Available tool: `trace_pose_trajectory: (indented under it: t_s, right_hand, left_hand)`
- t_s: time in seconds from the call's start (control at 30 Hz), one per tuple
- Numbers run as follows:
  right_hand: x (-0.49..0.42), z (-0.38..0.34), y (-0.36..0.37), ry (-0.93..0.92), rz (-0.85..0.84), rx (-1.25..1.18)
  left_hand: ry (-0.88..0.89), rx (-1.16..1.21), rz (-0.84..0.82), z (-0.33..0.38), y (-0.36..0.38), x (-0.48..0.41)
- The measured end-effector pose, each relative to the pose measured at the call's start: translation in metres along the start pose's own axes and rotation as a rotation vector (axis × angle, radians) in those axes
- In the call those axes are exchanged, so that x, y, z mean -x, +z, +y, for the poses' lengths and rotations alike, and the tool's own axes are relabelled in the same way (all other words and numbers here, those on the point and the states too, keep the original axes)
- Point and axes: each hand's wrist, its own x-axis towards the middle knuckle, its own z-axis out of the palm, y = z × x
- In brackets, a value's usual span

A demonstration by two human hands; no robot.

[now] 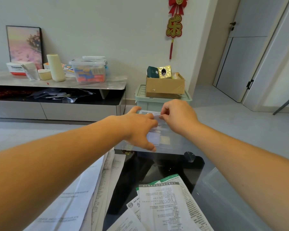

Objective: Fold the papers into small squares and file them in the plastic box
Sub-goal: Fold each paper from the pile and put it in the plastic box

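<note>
Nearest lie the unfolded papers point(167, 202), printed sheets fanned over the black table point(140, 172), with a second pile point(83, 189) to the left under the forearm. At the right edge sits a clear plastic piece, probably the lid point(223, 185).

Past them, at the table's far edge, stands the clear box point(172, 142). Through its near wall a few filed squares point(154, 138) show, standing on edge. The left hand point(137, 127) is spread over the box, index finger straight and thumb down at the near wall. Whether its other fingers hold anything I cannot tell. The right hand point(177, 115) is just beside it, thumb and fingertips pinching a folded square point(156, 117) above the far end of the box.

The step in hand looks like filing — one square going in behind the others. The next move calls for a gap between the standing squares, a straight drop into it, then a release without tipping the row. Many sheets remain, so the task seems far from finished.

Beyond are a green bin point(157, 102) with a carton point(165, 85) on it and a cluttered console point(57, 82).
</note>
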Motion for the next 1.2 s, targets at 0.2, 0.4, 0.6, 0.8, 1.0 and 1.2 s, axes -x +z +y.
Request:
trace_pose_trajectory:
  t_s: [0.2,0.4,0.6,0.8,1.0,1.2]
  right_hand:
    - [0.003,0.003,0.002,0.012,0.061,-0.038]
    - [0.002,0.002,0.001,0.018,0.029,-0.053]
    - [0.002,0.002,0.002,0.021,0.039,-0.062]
    - [0.001,0.002,0.002,0.015,0.027,-0.048]
    - [-0.004,0.001,0.001,-0.009,-0.083,0.023]
    - [-0.008,0.002,0.001,-0.054,-0.162,0.067]
  left_hand:
    - [0.006,0.043,0.027,0.001,0.004,0.000]
    - [-0.022,0.049,0.020,0.000,0.005,-0.004]
    - [-0.031,0.058,0.029,0.001,0.005,-0.003]
    - [-0.018,0.045,0.025,0.000,0.006,-0.003]
    - [-0.007,0.046,0.052,-0.001,0.009,-0.002]
    - [0.002,0.012,0.181,-0.003,0.018,0.001]
